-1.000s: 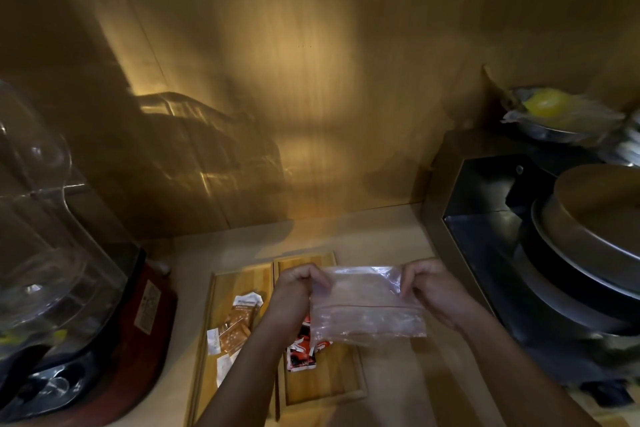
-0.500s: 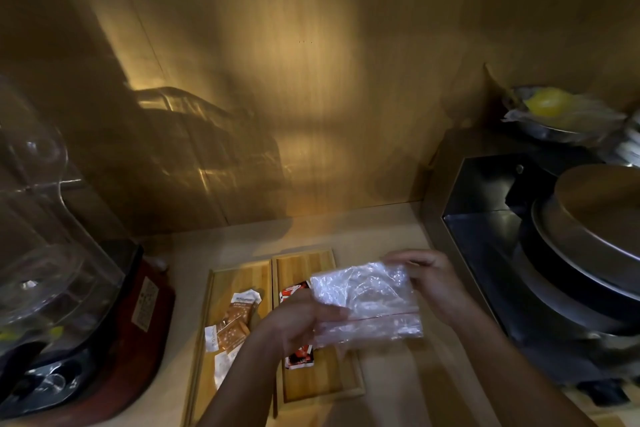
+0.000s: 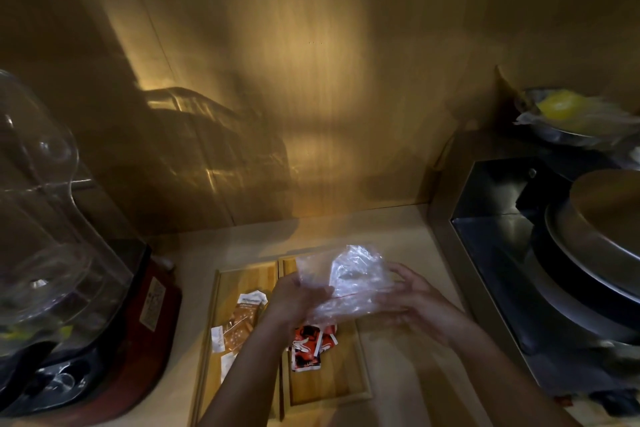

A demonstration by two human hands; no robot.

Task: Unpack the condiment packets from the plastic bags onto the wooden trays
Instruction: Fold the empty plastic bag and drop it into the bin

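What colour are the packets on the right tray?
Red, black and white packets, clearest in the head view.

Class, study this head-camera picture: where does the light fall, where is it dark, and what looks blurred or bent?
Head view: a warm pool of light falls on the wooden wall, and the corners are dark. The plastic bag glints and the right hand is smeared by motion. The clear dome at the left bulges with wide-angle distortion. The yellow item in the bowl is soft.

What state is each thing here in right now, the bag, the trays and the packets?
Bag: crumpled, held above the trays by both hands, looks empty.
Left tray: holds brown and white packets.
Right tray: holds red packets, near half bare.
Left hand: gripping the bag.
Right hand: gripping the bag.
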